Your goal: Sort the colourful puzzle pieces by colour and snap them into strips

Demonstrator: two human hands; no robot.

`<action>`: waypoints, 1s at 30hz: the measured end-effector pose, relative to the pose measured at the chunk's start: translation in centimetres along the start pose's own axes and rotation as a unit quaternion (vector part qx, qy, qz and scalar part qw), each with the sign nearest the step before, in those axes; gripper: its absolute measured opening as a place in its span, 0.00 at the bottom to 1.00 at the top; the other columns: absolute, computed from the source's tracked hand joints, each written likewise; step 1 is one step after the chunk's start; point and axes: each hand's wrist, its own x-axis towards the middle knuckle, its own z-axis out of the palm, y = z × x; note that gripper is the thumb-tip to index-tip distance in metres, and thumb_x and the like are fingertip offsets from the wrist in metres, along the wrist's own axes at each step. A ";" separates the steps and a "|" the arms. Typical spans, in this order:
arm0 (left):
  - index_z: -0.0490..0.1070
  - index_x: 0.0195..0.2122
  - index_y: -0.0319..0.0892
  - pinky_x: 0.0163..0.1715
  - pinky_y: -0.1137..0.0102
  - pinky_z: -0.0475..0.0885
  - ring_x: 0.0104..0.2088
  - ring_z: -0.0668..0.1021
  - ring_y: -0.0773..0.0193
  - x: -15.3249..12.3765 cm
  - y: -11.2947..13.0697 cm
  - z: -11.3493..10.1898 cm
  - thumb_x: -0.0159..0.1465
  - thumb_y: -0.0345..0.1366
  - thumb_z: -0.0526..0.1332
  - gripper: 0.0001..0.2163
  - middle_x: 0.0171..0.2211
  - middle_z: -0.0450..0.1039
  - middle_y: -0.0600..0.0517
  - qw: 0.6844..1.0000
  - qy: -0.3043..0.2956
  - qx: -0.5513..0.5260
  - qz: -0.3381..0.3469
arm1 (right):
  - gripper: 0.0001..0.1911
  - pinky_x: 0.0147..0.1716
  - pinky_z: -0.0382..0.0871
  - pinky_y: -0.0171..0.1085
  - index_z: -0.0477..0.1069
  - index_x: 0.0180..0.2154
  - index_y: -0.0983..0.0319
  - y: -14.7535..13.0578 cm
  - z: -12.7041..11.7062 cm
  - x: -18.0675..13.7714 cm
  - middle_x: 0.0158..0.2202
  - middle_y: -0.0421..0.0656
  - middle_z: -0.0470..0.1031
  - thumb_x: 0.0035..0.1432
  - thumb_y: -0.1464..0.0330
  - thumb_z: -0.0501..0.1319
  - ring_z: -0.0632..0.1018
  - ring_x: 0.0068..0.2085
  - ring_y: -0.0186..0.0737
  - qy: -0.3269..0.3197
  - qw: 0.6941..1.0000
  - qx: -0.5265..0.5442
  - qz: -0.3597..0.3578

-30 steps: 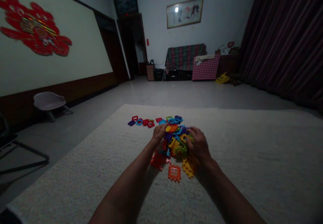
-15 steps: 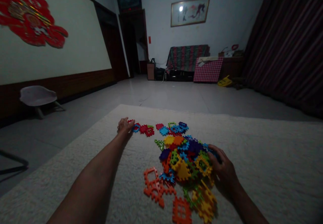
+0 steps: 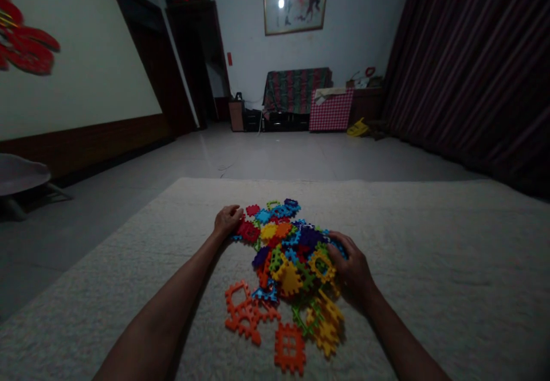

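Heap of plastic pieces (image 3: 291,254): loose, mixed colours, notched edges, some solid, some with cut-out centres; lies on the pale mat (image 3: 429,255).
Dark purple piece (image 3: 310,238): on top of the heap.
Solid yellow piece (image 3: 291,279): on the heap's near face, tilted.
Blue pieces (image 3: 283,211): at the heap's far side, overlapping.
Orange window piece (image 3: 289,348): four-paned, flat, in front of the heap.
Left hand (image 3: 228,220): left of the heap, fingers curled at the red pieces (image 3: 250,232); cannot tell whether it pinches any.
Right hand (image 3: 350,262): cupped against the heap's right side, thumb and fingers parted; grip on a blue piece cannot be told.
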 end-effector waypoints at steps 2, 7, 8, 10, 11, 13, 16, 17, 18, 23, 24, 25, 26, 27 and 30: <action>0.79 0.47 0.44 0.50 0.71 0.71 0.48 0.79 0.60 -1.2 1.3 0.8 0.65 0.39 0.56 0.15 0.47 0.80 0.47 1.000 0.011 -0.006 0.018 | 0.20 0.54 0.70 0.50 0.75 0.45 0.60 0.0 0.0 0.0 0.48 0.51 0.78 0.59 0.55 0.58 0.77 0.50 0.50 0.003 1.000 0.002 0.000; 0.80 0.45 0.43 0.43 0.70 0.72 0.39 0.79 0.61 -3.0 3.9 2.1 0.61 0.40 0.60 0.14 0.36 0.79 0.48 0.998 0.064 -0.020 0.017 | 0.20 0.54 0.70 0.51 0.75 0.45 0.62 0.3 0.2 0.0 0.48 0.51 0.78 0.59 0.56 0.58 0.77 0.50 0.50 0.009 1.000 0.010 -0.003; 0.80 0.44 0.43 0.42 0.71 0.71 0.38 0.79 0.61 -3.1 4.3 2.0 0.61 0.40 0.61 0.14 0.35 0.78 0.49 0.997 0.069 -0.031 0.012 | 0.20 0.55 0.70 0.50 0.75 0.45 0.62 0.3 0.2 0.0 0.48 0.51 0.77 0.59 0.56 0.58 0.77 0.51 0.50 0.009 1.000 0.012 -0.002; 0.80 0.44 0.43 0.39 0.71 0.71 0.37 0.79 0.62 -3.1 5.3 1.7 0.60 0.40 0.62 0.14 0.36 0.79 0.49 0.996 0.064 -0.065 -0.004 | 0.18 0.54 0.70 0.50 0.75 0.45 0.61 0.3 0.2 0.0 0.48 0.51 0.78 0.59 0.57 0.58 0.77 0.50 0.50 0.012 1.000 0.018 -0.006; 0.80 0.44 0.43 0.38 0.71 0.71 0.37 0.79 0.62 -3.0 5.8 1.4 0.59 0.40 0.62 0.14 0.36 0.79 0.49 0.994 0.053 -0.091 -0.017 | 0.18 0.54 0.70 0.50 0.75 0.44 0.61 0.3 0.2 0.0 0.47 0.51 0.78 0.59 0.57 0.58 0.78 0.50 0.49 0.013 1.000 0.021 -0.010; 0.80 0.44 0.42 0.37 0.71 0.70 0.37 0.79 0.61 -2.8 7.1 0.8 0.58 0.40 0.62 0.15 0.36 0.80 0.49 0.988 0.019 -0.143 -0.046 | 0.17 0.54 0.71 0.51 0.75 0.42 0.61 0.3 0.2 0.1 0.46 0.51 0.78 0.58 0.57 0.59 0.78 0.49 0.50 0.017 0.999 0.026 -0.018; 0.80 0.41 0.41 0.34 0.70 0.70 0.34 0.79 0.60 -2.6 9.4 0.5 0.59 0.44 0.61 0.16 0.34 0.81 0.47 0.979 -0.034 -0.189 -0.061 | 0.17 0.53 0.71 0.51 0.75 0.42 0.61 0.2 0.3 0.2 0.45 0.51 0.78 0.58 0.57 0.59 0.78 0.48 0.50 0.022 0.999 0.030 -0.018; 0.80 0.41 0.40 0.33 0.70 0.70 0.33 0.79 0.60 -2.5 10.2 0.5 0.60 0.47 0.60 0.17 0.34 0.81 0.47 0.975 -0.056 -0.205 -0.059 | 0.17 0.53 0.71 0.51 0.75 0.42 0.61 0.3 0.3 0.2 0.45 0.51 0.78 0.58 0.57 0.59 0.78 0.48 0.50 0.023 0.999 0.032 -0.018; 0.80 0.41 0.40 0.32 0.69 0.70 0.32 0.79 0.60 -2.3 10.8 0.6 0.61 0.51 0.58 0.20 0.35 0.81 0.45 0.968 -0.079 -0.229 -0.060 | 0.17 0.53 0.71 0.51 0.75 0.42 0.61 0.3 0.3 0.1 0.45 0.50 0.78 0.58 0.57 0.59 0.78 0.48 0.50 0.026 0.999 0.034 -0.019; 0.77 0.48 0.37 0.35 0.69 0.71 0.38 0.81 0.59 0.2 10.8 1.0 0.67 0.54 0.46 0.29 0.40 0.81 0.41 0.972 -0.076 -0.210 -0.069 | 0.15 0.53 0.71 0.50 0.75 0.43 0.60 0.1 0.4 0.0 0.45 0.50 0.78 0.58 0.59 0.59 0.78 0.48 0.50 0.030 0.999 0.040 -0.022; 0.77 0.46 0.39 0.36 0.69 0.70 0.39 0.80 0.59 0.9 10.2 1.1 0.68 0.52 0.44 0.28 0.40 0.81 0.43 0.989 -0.053 -0.125 -0.056 | 0.15 0.53 0.71 0.49 0.75 0.43 0.60 0.1 0.3 0.0 0.45 0.50 0.78 0.58 0.59 0.59 0.78 0.48 0.49 0.027 0.999 0.037 -0.022; 0.78 0.43 0.40 0.37 0.69 0.70 0.41 0.80 0.58 1.7 9.6 1.1 0.67 0.51 0.45 0.25 0.40 0.81 0.43 0.994 -0.043 -0.079 -0.055 | 0.15 0.53 0.71 0.49 0.75 0.42 0.60 0.0 0.3 0.0 0.45 0.50 0.78 0.58 0.59 0.58 0.78 0.48 0.49 0.025 0.999 0.034 -0.021; 0.78 0.40 0.41 0.39 0.68 0.69 0.42 0.80 0.56 2.4 8.9 1.3 0.67 0.49 0.47 0.23 0.39 0.81 0.43 0.997 -0.039 -0.047 -0.056 | 0.15 0.53 0.71 0.49 0.75 0.42 0.60 0.0 0.3 0.0 0.45 0.50 0.78 0.58 0.59 0.58 0.78 0.48 0.49 0.022 0.999 0.031 -0.021; 0.78 0.39 0.42 0.40 0.67 0.69 0.43 0.79 0.55 3.1 8.3 1.5 0.66 0.48 0.50 0.20 0.39 0.81 0.43 0.997 -0.038 -0.021 -0.058 | 0.15 0.53 0.71 0.49 0.75 0.42 0.60 -0.1 0.2 0.0 0.45 0.50 0.78 0.58 0.59 0.58 0.78 0.48 0.49 0.018 0.999 0.027 -0.021; 0.78 0.36 0.42 0.40 0.65 0.68 0.44 0.79 0.51 4.7 7.5 2.8 0.59 0.46 0.59 0.14 0.39 0.81 0.42 0.997 -0.038 0.040 -0.057 | 0.15 0.53 0.71 0.49 0.75 0.43 0.60 -0.2 0.2 0.0 0.45 0.50 0.78 0.59 0.60 0.58 0.78 0.48 0.49 0.011 1.000 0.018 -0.021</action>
